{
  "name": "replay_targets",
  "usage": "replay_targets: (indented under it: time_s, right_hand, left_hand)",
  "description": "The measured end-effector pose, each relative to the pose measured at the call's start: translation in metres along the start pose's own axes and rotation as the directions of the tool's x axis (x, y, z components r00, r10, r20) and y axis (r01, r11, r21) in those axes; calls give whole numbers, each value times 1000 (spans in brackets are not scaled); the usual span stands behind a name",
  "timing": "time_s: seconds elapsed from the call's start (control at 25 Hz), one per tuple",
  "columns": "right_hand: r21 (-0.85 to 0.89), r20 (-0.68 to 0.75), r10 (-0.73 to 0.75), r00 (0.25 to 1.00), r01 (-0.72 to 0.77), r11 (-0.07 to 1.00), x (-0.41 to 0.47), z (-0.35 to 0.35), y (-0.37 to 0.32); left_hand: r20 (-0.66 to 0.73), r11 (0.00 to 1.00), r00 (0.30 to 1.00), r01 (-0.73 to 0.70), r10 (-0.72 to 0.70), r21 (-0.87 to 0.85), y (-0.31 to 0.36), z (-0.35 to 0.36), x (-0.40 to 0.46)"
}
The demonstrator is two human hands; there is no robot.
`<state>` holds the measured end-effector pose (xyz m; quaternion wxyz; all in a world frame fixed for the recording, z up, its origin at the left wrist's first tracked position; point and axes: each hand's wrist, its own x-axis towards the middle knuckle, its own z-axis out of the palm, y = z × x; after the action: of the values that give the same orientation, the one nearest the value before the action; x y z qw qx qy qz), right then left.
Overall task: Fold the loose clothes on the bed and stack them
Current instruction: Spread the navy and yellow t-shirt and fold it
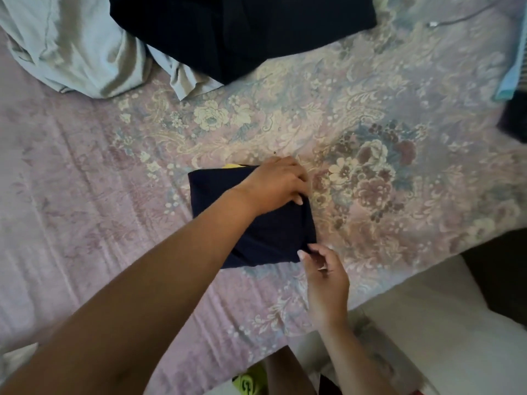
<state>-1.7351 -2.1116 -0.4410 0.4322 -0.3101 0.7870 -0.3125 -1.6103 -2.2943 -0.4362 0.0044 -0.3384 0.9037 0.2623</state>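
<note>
At frame centre, on the bed (pixel 85 172): a folded navy garment (pixel 256 229), roughly square, lying flat on the floral sheet. A sliver of yellow (pixel 231 166) shows at its far edge, about 12 o'clock of the fold.

Left hand (pixel 278 183) reaches across from 7 o'clock, forearm lying over the garment and hiding much of its middle. Fingers curled over the garment's far right corner, thumb on the cloth; it grips the edge there.

Right hand (pixel 325 269) comes in from 5 o'clock. Thumb and fingertips pinch the near right corner of the same garment. Palm turned inward, other fingers loosely bent.

Around:
- 12 o'clock, well apart from the fold: a large dark garment (pixel 242 32), partly out of frame, flat and smooth-edged.
- 10 to 11 o'clock: a pale grey-green garment (pixel 71 49), rumpled, unfolded, its edge tucked under the dark one.
- 1 o'clock, near the top edge: a thin cable (pixel 456 19) with a white plug end on the sheet.
- 3 o'clock: a light blue item (pixel 513 72) at the bed's edge, mostly cut off; cannot tell what.
- 4 to 5 o'clock: white floor (pixel 427 323) past the bed's edge.
- 6 o'clock, bottom edge: something bright green (pixel 249 384), partly hidden.
</note>
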Motion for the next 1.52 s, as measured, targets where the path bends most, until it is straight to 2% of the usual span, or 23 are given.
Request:
replay_targets:
  time_s: [0.04,0.08,0.16,0.28,0.36,0.44,0.52,0.64,0.68,0.76,0.8,0.96,1.12,1.36,1.44,1.52]
  right_hand:
    - [36,-17,-4,1000,4,999,-2,2,4]
    - [49,-38,-26,999,27,998,-3,4,6]
    - [2,-31,-101,994,101,995,-4,8,8]
    - [-125,-24,-256,966,251,960,-2,7,17]
    - [-147,-30,-313,949,305,941,4,3,19]
    - [-75,30,-277,960,279,958,7,1,14]
    - [-4,115,-219,969,221,975,9,1,11]
    - [-6,174,-264,949,269,963,14,-5,11]
    - [2,190,-281,941,286,958,16,-8,12]
    - [16,206,-286,936,289,957,19,-11,12]
    - [15,204,-284,937,287,958,19,-12,13]
    - [49,172,-234,957,229,972,14,-7,14]
    - [53,177,-235,956,229,972,15,-6,14]
    - [-168,108,-256,961,272,948,13,-4,23]
    - [-193,133,-263,956,285,939,17,-5,22]
    - [-147,158,-261,952,284,947,19,-8,21]
  left_hand:
    - [110,994,994,-38,27,100,-4,-2,7]
    - [163,986,986,-60,34,157,-8,-3,13]
    - [165,976,985,-86,54,199,-13,-7,19]
    - [157,982,981,-137,116,131,-10,-13,25]
    - [259,983,956,-165,141,73,2,-16,30]
    - [375,982,916,-179,143,64,17,-12,35]
    - [473,990,875,-133,101,35,28,-6,38]
    - [567,995,821,-98,66,26,33,-4,35]
    - [538,996,840,-94,78,1,31,-6,34]
    - [394,992,911,-109,123,-60,24,-14,32]
    - [342,990,929,-139,143,-38,18,-20,30]
    - [414,956,903,-213,113,203,1,-28,21]
    - [340,912,932,-243,125,331,4,-22,21]
    - [190,864,976,-186,107,469,-4,-30,27]
    - [160,882,984,-145,81,448,-5,-23,22]
    - [179,938,983,-96,37,332,-6,-23,19]
